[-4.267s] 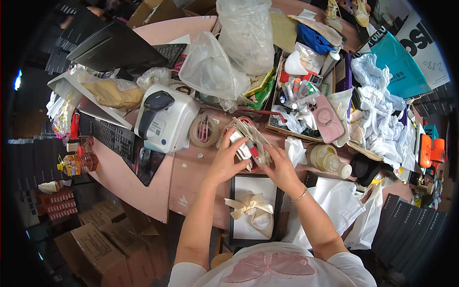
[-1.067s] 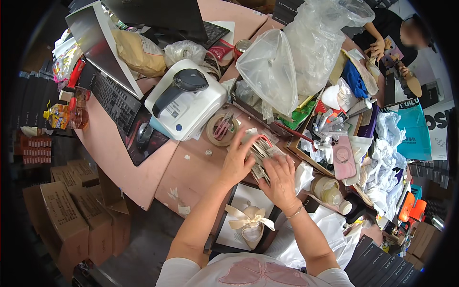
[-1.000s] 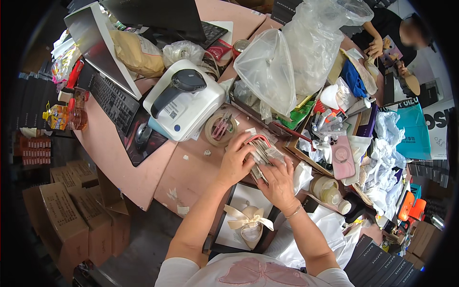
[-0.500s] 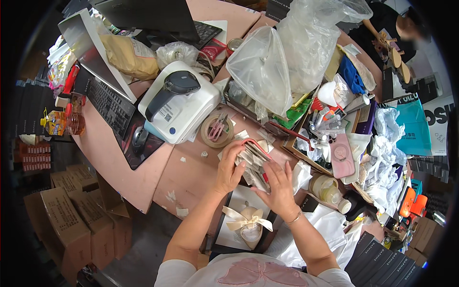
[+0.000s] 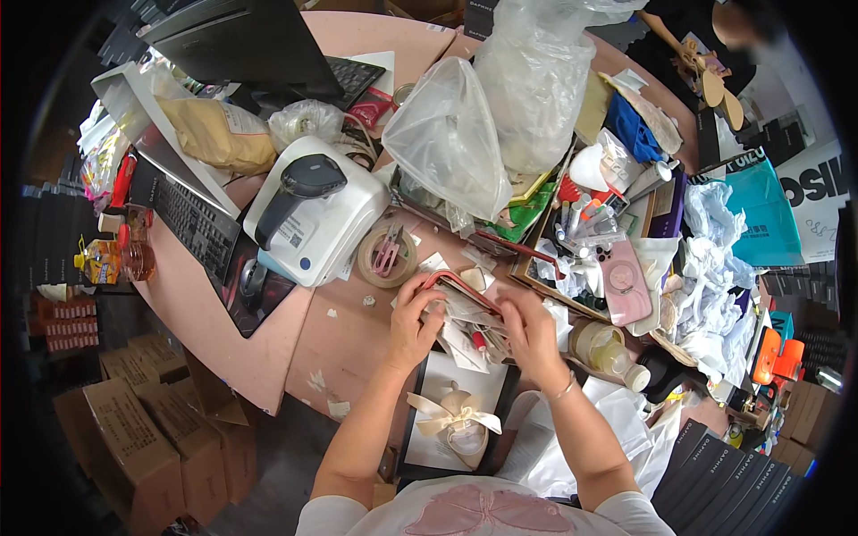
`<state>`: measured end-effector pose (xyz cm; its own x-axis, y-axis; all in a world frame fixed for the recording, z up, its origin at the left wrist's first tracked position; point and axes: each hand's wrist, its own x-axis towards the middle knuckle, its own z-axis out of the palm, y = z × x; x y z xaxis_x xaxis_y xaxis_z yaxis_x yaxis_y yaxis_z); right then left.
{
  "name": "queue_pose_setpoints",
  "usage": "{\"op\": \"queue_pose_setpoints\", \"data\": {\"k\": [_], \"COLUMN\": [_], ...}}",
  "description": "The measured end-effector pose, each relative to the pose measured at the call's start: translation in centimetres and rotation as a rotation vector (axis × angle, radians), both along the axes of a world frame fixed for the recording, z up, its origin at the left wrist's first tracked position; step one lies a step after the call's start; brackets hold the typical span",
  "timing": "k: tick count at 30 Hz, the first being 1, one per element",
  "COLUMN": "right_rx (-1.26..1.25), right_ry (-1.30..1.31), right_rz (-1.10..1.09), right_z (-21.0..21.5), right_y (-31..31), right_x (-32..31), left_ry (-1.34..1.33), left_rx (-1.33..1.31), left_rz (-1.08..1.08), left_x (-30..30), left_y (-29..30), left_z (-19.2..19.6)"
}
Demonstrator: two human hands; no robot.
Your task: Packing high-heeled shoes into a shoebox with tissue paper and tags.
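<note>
Two hands worked together above pink bench (image 5: 349,344). Left hand (image 5: 416,323) clamped red-edged pouch (image 5: 458,295); right hand (image 5: 529,332) pinched papers (image 5: 465,338) just beside it. Step judged: sorting papers at pouch. Next move called for steady left grip. Black box with ribbon (image 5: 451,420) lay just below hands.

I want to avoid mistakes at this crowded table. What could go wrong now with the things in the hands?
The left hand and right hand hold a stack of papers over the gift box; loose sheets might slip onto its ribbon bow. The bottle lies beside the right hand, so a wrist movement may nudge it off the pink table.
</note>
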<state>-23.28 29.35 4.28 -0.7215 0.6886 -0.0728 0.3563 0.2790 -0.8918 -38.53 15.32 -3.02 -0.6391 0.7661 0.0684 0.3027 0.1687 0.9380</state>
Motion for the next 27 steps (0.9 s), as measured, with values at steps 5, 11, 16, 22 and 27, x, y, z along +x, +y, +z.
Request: {"op": "queue_pose_setpoints", "data": {"k": [5, 11, 16, 22, 27], "right_rx": [0.190, 0.189, 0.288, 0.307, 0.126], "right_ry": [-0.172, -0.467, -0.538, -0.453, -0.218], "right_rz": [0.300, 0.414, 0.340, 0.378, 0.279], "right_z": [-5.5, -6.5, -7.4, -8.6, -6.8], "right_y": [3.4, 3.9, 3.4, 3.8, 3.4], "right_x": [-1.6, -4.1, -4.5, -4.6, -3.1], "left_ry": [0.045, 0.062, 0.091, -0.328, -0.644], "left_rx": [0.027, -0.035, -0.124, -0.180, -0.294], "left_rz": [0.053, 0.077, 0.299, 0.256, 0.187], "left_x": [0.5, 0.8, 2.9, 2.3, 0.8], "left_y": [-1.3, -2.4, -4.0, -5.4, -5.2], "left_z": [0.1, 0.5, 0.9, -0.7, 0.6]}}
